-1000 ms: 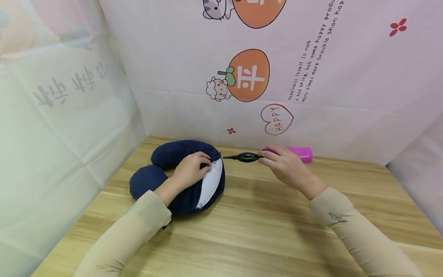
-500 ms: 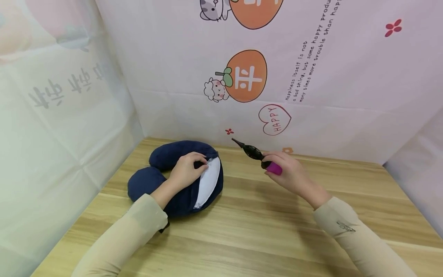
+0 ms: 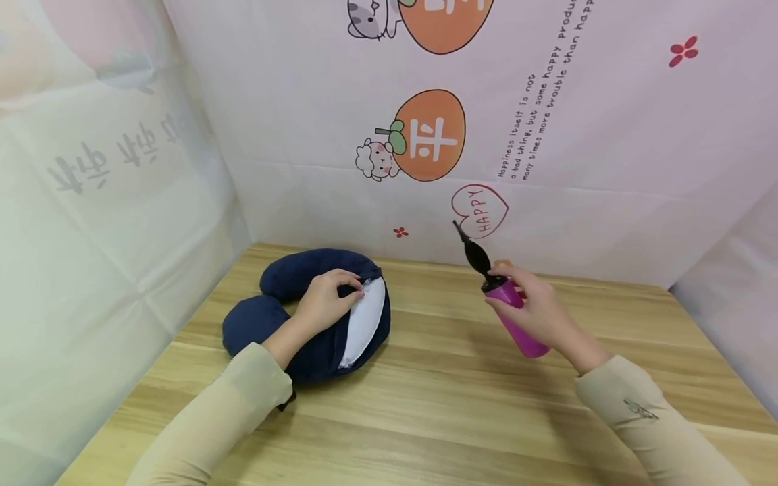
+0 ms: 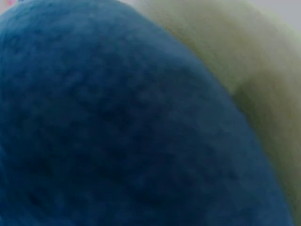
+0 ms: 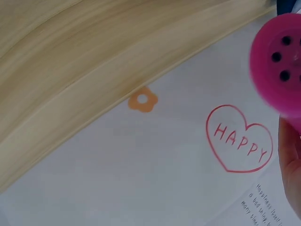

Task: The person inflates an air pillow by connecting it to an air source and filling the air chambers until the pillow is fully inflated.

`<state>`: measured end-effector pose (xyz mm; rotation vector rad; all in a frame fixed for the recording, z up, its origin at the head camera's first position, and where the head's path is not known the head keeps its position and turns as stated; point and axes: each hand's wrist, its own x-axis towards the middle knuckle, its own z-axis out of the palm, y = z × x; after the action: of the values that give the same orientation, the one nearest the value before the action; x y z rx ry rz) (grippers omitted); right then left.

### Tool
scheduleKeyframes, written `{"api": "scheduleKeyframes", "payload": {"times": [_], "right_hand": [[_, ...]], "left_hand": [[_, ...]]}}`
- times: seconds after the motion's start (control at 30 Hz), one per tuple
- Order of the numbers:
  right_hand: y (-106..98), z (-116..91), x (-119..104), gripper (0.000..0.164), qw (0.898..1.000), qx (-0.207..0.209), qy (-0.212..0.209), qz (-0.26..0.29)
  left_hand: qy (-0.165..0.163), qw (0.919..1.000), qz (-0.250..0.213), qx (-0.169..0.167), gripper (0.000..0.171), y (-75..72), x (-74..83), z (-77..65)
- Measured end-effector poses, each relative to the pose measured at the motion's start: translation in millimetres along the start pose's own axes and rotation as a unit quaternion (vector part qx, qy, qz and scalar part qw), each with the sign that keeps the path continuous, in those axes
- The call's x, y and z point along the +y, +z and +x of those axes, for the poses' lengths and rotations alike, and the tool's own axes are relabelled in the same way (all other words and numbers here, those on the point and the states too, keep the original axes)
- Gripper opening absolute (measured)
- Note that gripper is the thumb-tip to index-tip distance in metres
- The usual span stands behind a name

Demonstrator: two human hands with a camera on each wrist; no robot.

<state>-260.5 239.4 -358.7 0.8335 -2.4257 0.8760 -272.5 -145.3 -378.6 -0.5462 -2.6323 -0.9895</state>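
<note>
A navy U-shaped neck pillow (image 3: 255, 325) lies at the left of the table, its cover opening showing the white inner bladder (image 3: 366, 322). My left hand (image 3: 328, 297) pinches the edge of that opening at its upper end. Blue plush of the pillow fills most of the left wrist view (image 4: 127, 122). In my right hand (image 3: 537, 307) is a magenta hand air pump (image 3: 521, 332), held tilted above the table with its black nozzle (image 3: 477, 258) pointing up and to the left. The pump's holed end cap (image 5: 263, 80) appears at the right wrist view's edge.
The wood-grain table (image 3: 437, 418) meets a printed white cloth backdrop (image 3: 304, 121) behind and a plain cloth side (image 3: 121, 256) at the left. A small black strap piece (image 3: 287, 402) pokes out below the left sleeve.
My right hand has lifted the pump off the back of the table, brought it nearer and turned its nozzle from leftward to upward. My left hand stays on the pillow.
</note>
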Motion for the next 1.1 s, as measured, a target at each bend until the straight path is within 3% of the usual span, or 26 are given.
{"api": "scheduleKeyframes", "payload": {"times": [0.3, 0.57, 0.83, 1.1], "right_hand": [[-25, -16, 21, 0.048, 0.998, -0.005, 0.026, -0.062], [-52, -31, 44, 0.044, 0.990, -0.011, 0.092, -0.102], [-69, -46, 64, 0.045, 0.980, -0.040, 0.166, -0.105], [-80, -60, 90, 0.051, 0.966, -0.098, 0.221, -0.097]], "left_hand": [[0.001, 1.0000, -0.008, -0.005, 0.016, -2.9, 1.7, -0.2], [-0.007, 0.9998, -0.011, -0.012, 0.016, -3.5, 1.7, 0.4], [-0.013, 0.9998, -0.011, -0.014, 0.016, -1.9, -0.1, -0.3], [-0.011, 0.9998, -0.013, -0.012, 0.017, -1.6, 1.0, -0.2]]}}
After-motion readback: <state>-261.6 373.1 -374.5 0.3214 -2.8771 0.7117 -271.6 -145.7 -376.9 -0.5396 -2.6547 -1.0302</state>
